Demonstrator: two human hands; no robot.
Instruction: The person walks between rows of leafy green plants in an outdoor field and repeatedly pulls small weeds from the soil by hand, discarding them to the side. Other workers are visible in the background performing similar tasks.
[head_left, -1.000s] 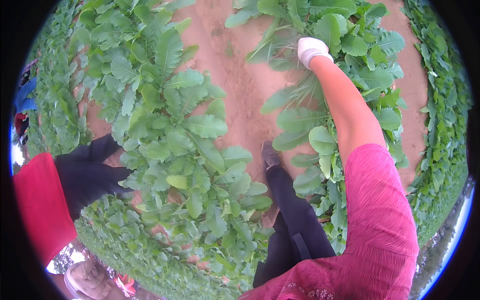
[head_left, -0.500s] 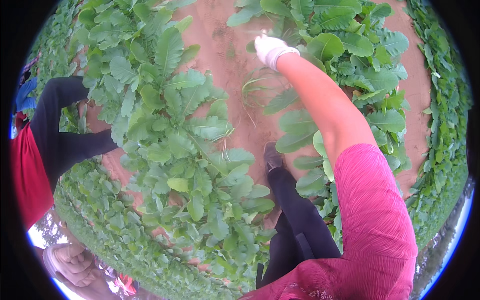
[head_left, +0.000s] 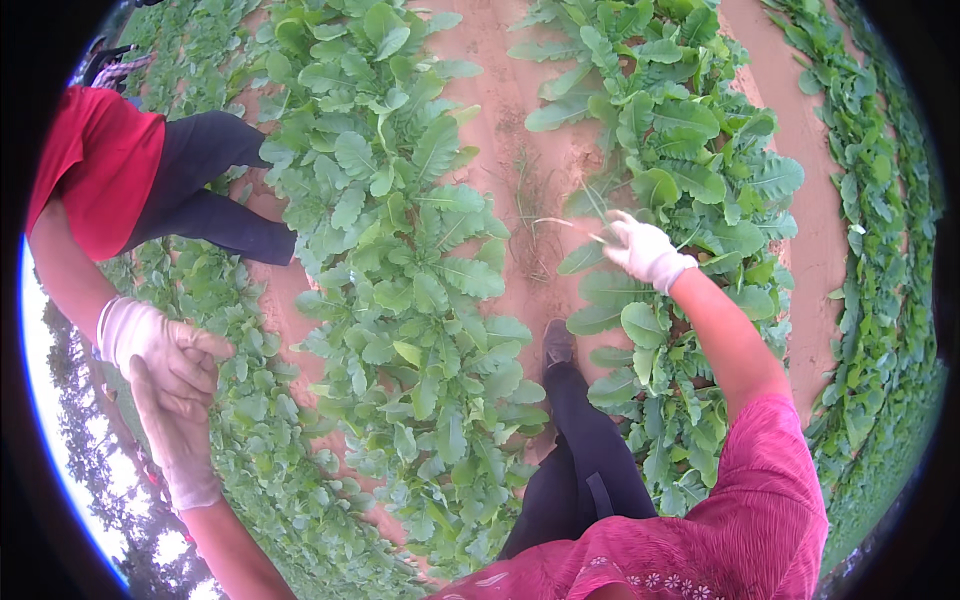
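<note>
My right hand (head_left: 636, 248), in a white glove, reaches over the right-hand plant row. Its fingers are closed on a thin weed (head_left: 572, 226) whose pale root sticks out to the left. Broad leafy green plants (head_left: 690, 180) surround that hand. At the lower left is my gloved left hand (head_left: 180, 450), one finger stretched upward. It overlaps a co-worker's gloved hand (head_left: 165, 345), which hides most of my fingers; whether either holds something is not visible.
A co-worker in a red shirt (head_left: 105, 160) and dark trousers bends over at the left. Another leafy row (head_left: 430, 270) runs along my left. Between the rows is a reddish soil furrow (head_left: 505, 90), with grass strands (head_left: 525, 205) and my shoe (head_left: 558, 343).
My right hand has drawn back nearer to me, with the weed now clearly visible in it. My left hand has come into view. The co-worker appears higher, with a gloved hand beside mine.
</note>
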